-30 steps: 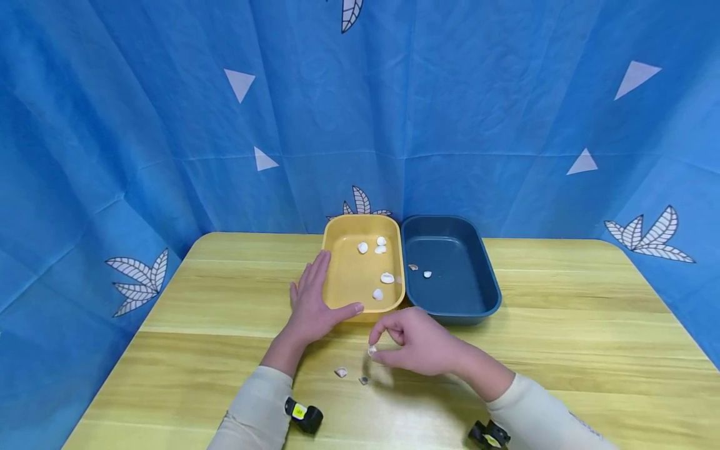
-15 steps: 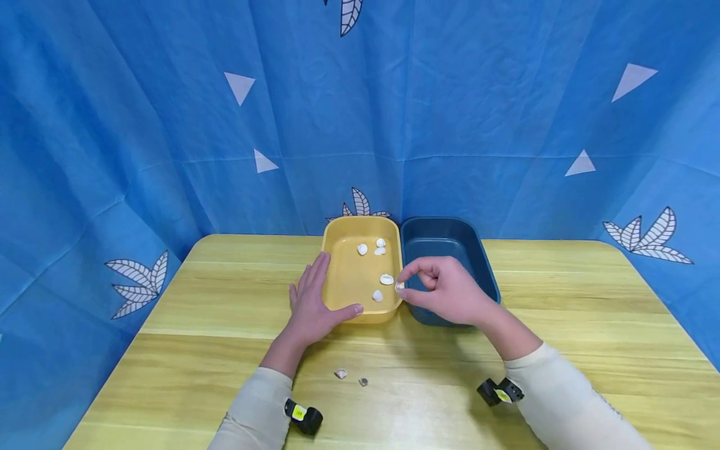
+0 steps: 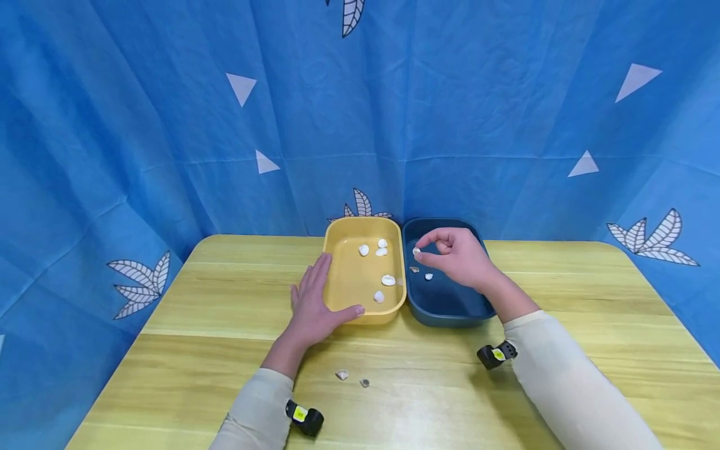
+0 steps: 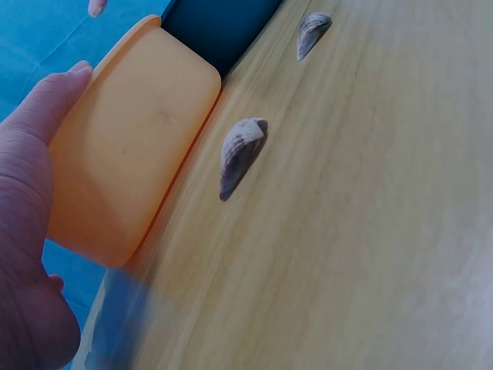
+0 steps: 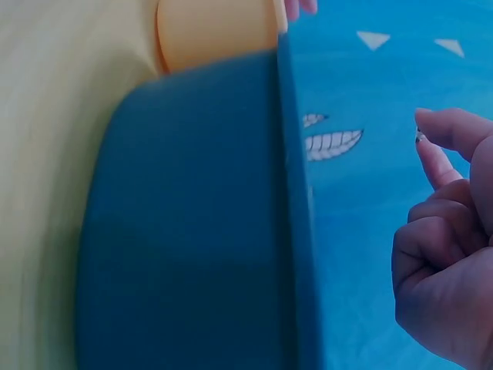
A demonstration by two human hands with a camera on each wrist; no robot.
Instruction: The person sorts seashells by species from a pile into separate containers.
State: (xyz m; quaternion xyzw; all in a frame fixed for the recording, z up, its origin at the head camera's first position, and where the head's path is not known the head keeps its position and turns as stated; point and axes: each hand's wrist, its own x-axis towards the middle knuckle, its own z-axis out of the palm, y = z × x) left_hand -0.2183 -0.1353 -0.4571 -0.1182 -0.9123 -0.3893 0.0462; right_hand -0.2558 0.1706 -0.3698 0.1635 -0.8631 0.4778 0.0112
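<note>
My right hand [image 3: 458, 257] pinches a small pale seashell [image 3: 416, 251] between thumb and index finger, held over the dark blue tray [image 3: 450, 320]. In the right wrist view only a sliver of that shell shows at the fingertips. Two small shells lie in the blue tray, a brownish one [image 3: 414, 269] and a white one [image 3: 429, 276]. With fingers spread, my left hand [image 3: 312, 309] rests against the left side and near corner of the yellow tray [image 3: 365, 318]. Inside this tray lie several white shells [image 3: 388, 280].
Two greyish shells lie on the wooden table in front of the trays, a larger ridged one [image 4: 243, 154] and a smaller one [image 4: 313, 35]. The trays stand side by side at the table's back edge. A blue patterned curtain [image 3: 478, 112] hangs behind.
My right hand has lifted the pale shell off the table and carried it forward and right, past the yellow tray's edge, to above the blue tray. The left hand stays in place.
</note>
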